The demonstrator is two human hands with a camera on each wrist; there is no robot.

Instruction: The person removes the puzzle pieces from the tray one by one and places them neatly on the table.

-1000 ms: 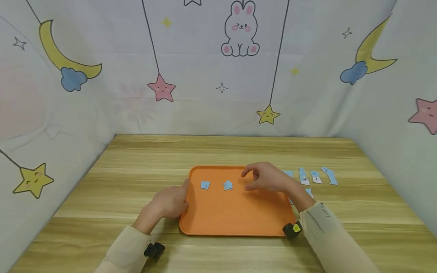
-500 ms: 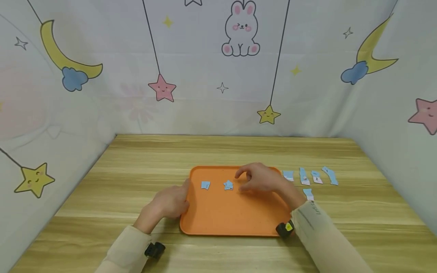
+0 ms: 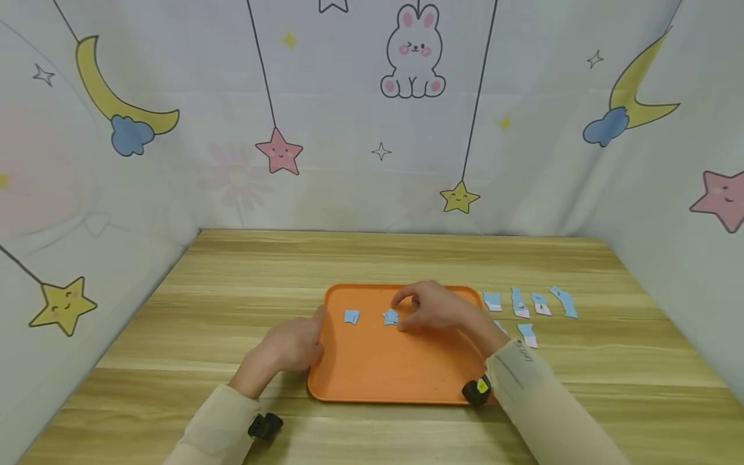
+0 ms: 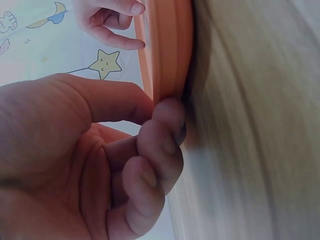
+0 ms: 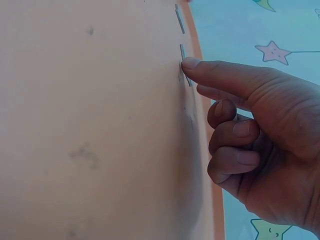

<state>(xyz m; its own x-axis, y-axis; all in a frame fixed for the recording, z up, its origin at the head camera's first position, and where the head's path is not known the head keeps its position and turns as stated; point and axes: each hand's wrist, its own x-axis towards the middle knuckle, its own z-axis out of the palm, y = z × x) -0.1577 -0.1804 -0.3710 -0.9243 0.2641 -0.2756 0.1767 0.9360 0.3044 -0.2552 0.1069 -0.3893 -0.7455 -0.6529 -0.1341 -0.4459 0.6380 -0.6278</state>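
My left hand holds the left rim of an orange tray; in the left wrist view, thumb and fingertips pinch its edge. A light-blue puzzle piece with a jagged outline lies on the tray's upper middle. My right hand has its index finger and thumb at opposite sides of this piece, fingertips right on its edges. Its other fingers are curled in, as the right wrist view shows. To the left on the tray lies a smaller blue puzzle piece.
Right of the tray, several blue-and-white puzzle pieces lie spread on the wooden table; the right forearm partly covers one. A pale curtain printed with stars, moons and a rabbit stands behind the table and on both sides.
My right hand has moved left across the tray, its thumb and index finger coming to the jagged puzzle piece. The left hand stays on the tray's rim.
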